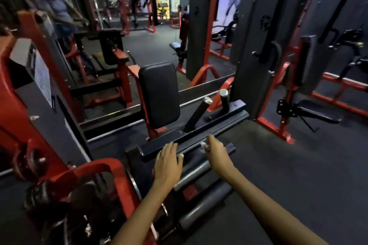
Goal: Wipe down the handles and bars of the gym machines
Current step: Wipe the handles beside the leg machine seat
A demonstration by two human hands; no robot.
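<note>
Black painted steel runs across the middle of your view: the long flat black crossbar (194, 135) of the red-framed machine, and both your hands are down at it. Your left hand (168, 162) lies flat with the fingers straight, palm pressing on the near end of that crossbar. That looks like a bracing hold, to steady you as you lean in. Your right hand (216, 152) is well apart from it, further along the same bar, with the fingers curled round a small pale wad of cloth or tissue (204, 145). Most of the wad is hidden in the grip, so I cannot tell its size or material. It sits at the bar's near edge, which suggests you are wiping along that edge.

Just below your hands lie two dark grey padded roller bars (196, 172), one nearer you than the other. Beyond the crossbar two black tube handles with metal end caps (200, 112) stand up tilted, beside the upright black vinyl back pad (159, 93). They look like your next surfaces. Work the cloth round each tube, since a flat pass would miss the far side.
</note>
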